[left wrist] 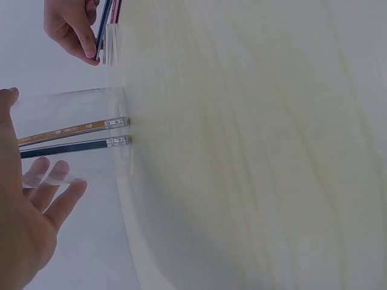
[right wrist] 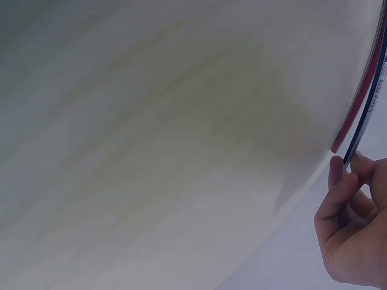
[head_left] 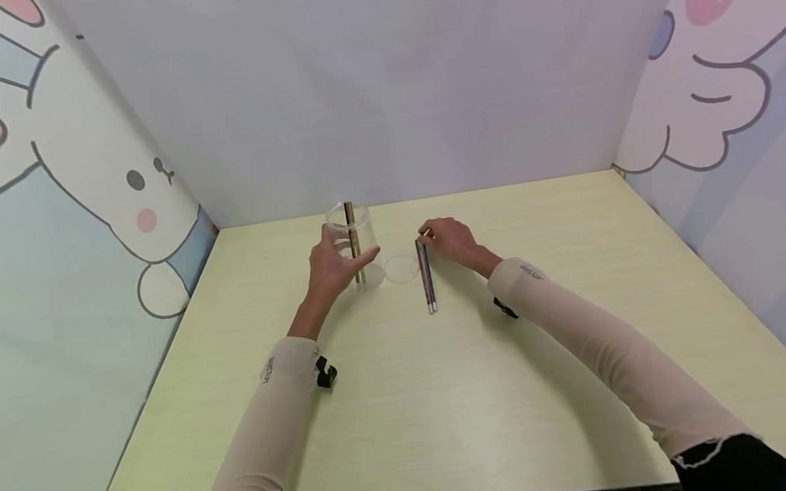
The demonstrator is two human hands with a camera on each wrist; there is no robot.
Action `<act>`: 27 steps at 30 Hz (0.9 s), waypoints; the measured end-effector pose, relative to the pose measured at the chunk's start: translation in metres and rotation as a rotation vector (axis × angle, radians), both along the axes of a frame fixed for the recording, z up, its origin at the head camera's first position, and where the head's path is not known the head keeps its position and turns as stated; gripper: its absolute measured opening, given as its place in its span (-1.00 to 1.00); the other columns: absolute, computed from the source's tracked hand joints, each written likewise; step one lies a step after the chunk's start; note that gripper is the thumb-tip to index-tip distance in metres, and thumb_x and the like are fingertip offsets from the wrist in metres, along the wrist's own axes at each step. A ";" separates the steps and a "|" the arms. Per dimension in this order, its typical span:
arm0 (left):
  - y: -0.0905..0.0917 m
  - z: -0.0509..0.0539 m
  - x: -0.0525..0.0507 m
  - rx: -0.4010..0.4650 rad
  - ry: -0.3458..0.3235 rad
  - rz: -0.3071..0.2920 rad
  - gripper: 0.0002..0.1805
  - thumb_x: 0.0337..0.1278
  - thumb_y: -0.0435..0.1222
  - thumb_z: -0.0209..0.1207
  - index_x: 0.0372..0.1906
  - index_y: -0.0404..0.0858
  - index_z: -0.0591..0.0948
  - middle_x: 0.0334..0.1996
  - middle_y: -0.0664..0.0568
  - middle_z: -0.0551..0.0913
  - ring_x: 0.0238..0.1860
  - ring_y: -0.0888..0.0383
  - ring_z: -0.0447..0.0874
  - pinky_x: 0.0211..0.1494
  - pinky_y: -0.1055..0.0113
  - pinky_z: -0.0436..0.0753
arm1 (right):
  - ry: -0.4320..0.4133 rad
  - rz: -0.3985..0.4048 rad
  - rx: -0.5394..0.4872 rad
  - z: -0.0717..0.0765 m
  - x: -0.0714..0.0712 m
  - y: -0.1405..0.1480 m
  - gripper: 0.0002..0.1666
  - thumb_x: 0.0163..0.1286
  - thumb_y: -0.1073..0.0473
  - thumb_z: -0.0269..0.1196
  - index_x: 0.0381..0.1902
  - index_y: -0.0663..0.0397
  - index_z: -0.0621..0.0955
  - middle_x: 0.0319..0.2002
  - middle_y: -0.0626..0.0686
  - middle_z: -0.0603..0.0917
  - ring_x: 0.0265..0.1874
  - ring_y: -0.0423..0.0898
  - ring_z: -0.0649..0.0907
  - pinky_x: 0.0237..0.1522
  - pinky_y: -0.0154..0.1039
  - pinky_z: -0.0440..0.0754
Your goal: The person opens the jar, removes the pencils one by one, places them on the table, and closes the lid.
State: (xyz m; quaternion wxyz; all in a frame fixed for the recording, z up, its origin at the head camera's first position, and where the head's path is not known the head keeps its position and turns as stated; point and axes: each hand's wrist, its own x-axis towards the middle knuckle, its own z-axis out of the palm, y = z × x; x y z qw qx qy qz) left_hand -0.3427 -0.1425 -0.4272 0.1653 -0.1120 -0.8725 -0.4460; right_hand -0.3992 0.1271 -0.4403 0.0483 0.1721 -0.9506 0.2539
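Note:
A clear plastic cup (head_left: 366, 236) stands upright at the back of the table, and my left hand (head_left: 333, 270) holds it with fingers and thumb around its sides. Inside lean a gold pencil (left wrist: 78, 130) and a black pencil (left wrist: 72, 148), their metal-banded ends at the bottom. To the right, my right hand (head_left: 450, 239) pinches the far end of a dark blue pencil (right wrist: 369, 109) between thumb and fingertips. A red pencil (right wrist: 357, 112) lies close beside that one on the table, apart from the fingers.
A clear round lid (head_left: 402, 269) or ring lies flat between the cup and the pencils. The pale wooden table (head_left: 462, 395) is bounded by a plain back wall (head_left: 393, 82) and cartoon-printed side panels (head_left: 89, 303).

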 end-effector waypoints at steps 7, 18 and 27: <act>0.002 0.000 0.000 0.001 -0.006 -0.003 -0.09 0.00 0.11 0.53 0.32 -0.21 0.33 0.23 -0.24 0.60 0.21 -0.21 0.67 0.10 -0.10 0.71 | -0.016 0.007 0.019 -0.001 0.002 -0.001 -0.65 0.56 0.06 0.27 0.15 0.13 0.71 0.02 0.14 0.78 -0.06 0.04 0.75 -0.13 -0.04 0.68; 0.005 0.000 -0.001 -0.007 -0.011 0.004 -0.12 0.02 0.09 0.53 0.29 -0.21 0.34 0.23 -0.22 0.60 0.20 -0.20 0.68 0.11 -0.08 0.71 | -0.010 0.001 0.049 -0.005 -0.001 -0.002 -0.64 0.57 0.04 0.26 0.14 0.12 0.72 0.03 0.13 0.78 -0.05 0.03 0.75 -0.13 -0.06 0.69; 0.008 0.000 -0.001 -0.010 -0.008 0.015 -0.13 0.01 0.09 0.54 0.27 -0.22 0.34 0.21 -0.21 0.61 0.19 -0.21 0.69 0.10 -0.08 0.71 | -0.016 -0.001 0.065 -0.010 -0.005 -0.003 -0.68 0.57 0.05 0.27 0.10 0.10 0.75 0.00 0.10 0.78 -0.09 0.01 0.73 -0.13 -0.09 0.67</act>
